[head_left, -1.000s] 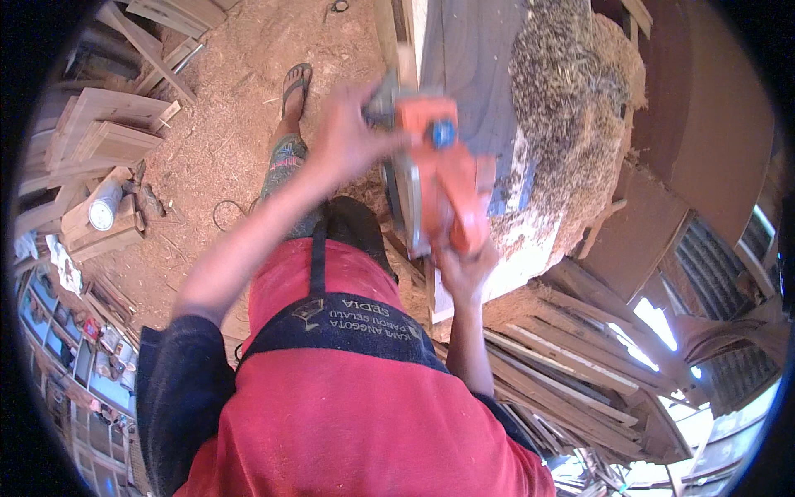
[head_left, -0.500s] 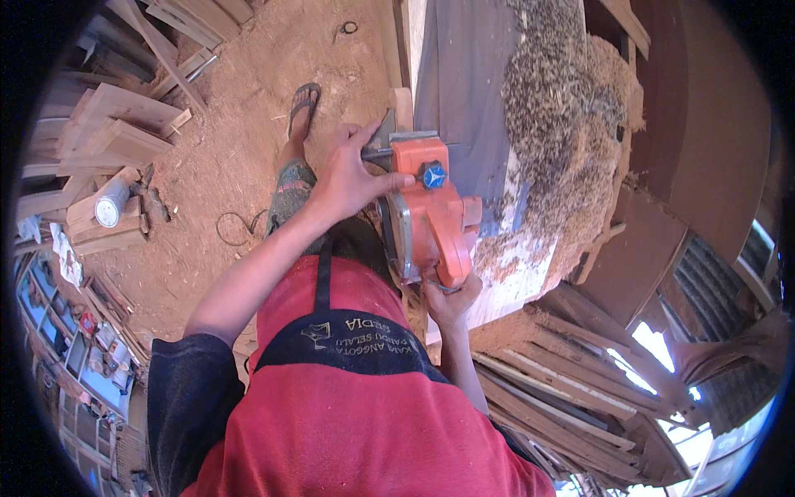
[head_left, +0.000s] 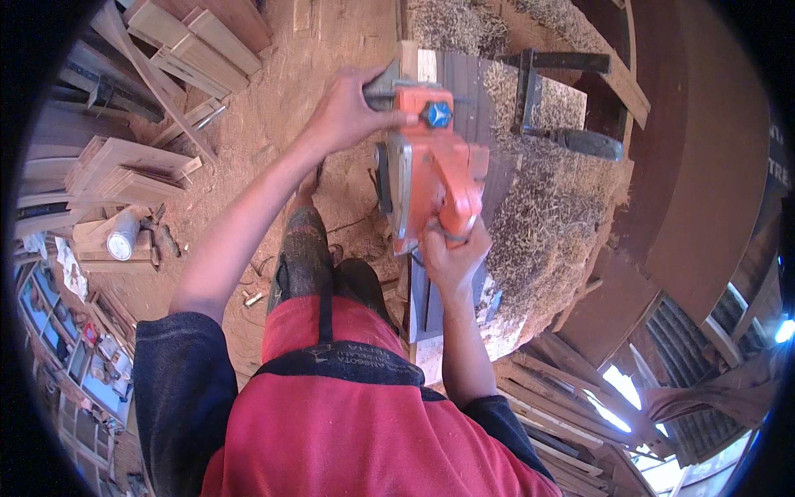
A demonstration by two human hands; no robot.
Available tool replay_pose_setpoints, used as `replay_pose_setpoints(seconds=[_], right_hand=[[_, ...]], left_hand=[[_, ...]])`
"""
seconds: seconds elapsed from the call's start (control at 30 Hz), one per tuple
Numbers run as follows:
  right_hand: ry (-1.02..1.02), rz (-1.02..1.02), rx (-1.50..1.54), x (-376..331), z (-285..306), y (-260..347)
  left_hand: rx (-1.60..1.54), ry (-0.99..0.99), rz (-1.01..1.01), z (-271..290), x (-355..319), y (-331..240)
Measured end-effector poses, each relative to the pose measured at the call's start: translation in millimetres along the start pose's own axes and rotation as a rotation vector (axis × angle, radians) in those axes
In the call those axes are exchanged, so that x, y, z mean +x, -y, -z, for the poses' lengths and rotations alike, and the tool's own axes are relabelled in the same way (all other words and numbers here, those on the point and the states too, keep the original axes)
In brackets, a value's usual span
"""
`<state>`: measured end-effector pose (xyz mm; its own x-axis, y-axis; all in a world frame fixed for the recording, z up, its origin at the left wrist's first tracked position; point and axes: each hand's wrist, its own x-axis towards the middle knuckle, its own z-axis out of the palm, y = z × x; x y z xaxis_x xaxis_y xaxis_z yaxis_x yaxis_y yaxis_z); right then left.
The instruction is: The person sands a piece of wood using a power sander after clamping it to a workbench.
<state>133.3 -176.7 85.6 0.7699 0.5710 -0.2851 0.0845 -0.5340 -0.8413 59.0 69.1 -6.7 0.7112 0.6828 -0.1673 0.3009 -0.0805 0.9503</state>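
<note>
An orange electric planer (head_left: 432, 178) with a blue knob lies along a dark wooden board (head_left: 470, 79) on the workbench. My right hand (head_left: 455, 255) wraps round its rear handle. My left hand (head_left: 349, 114) grips the front left side, thumb pressed on the orange body close to the knob and fingers round the front fitting. The planer's sole and its contact with the wood are hidden. Beyond the planer to the right, a dark bar clamp (head_left: 525, 95) with a black handle sits at the board's far part.
Wood shavings (head_left: 551, 219) cover the bench right of the planer. Stacked boards (head_left: 124, 170) and a white cylindrical can (head_left: 122, 240) stand at left on the dusty floor (head_left: 273, 103). Long wood strips (head_left: 551, 410) lie at lower right. A loose cord lies near my legs.
Both hands have pushed the planer forward along the board, away from me. My body has moved forward too, and the clamp has come into view. The grip looks the same.
</note>
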Motion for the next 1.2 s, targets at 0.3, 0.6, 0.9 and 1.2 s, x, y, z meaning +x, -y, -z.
replay_pose_setpoints(seconds=[0.3,0.6,0.9,1.2], right_hand=[[-0.098,0.834,-0.601,161.0,-50.3,37.6],[0.006,0.503,-0.277,-30.9,20.2,-17.1],[0.060,-0.097,-0.256,-395.5,151.7,-170.3],[0.053,0.033,-0.213,-324.0,130.4,-138.7]], left_hand=[[-0.007,0.087,-0.035,68.6,142.3,0.8],[-0.247,0.096,0.083,-14.9,-48.8,-34.3],[0.014,0.046,0.142,-184.6,-418.0,-4.7],[0.089,0.005,0.135,-157.4,-352.5,-9.7]])
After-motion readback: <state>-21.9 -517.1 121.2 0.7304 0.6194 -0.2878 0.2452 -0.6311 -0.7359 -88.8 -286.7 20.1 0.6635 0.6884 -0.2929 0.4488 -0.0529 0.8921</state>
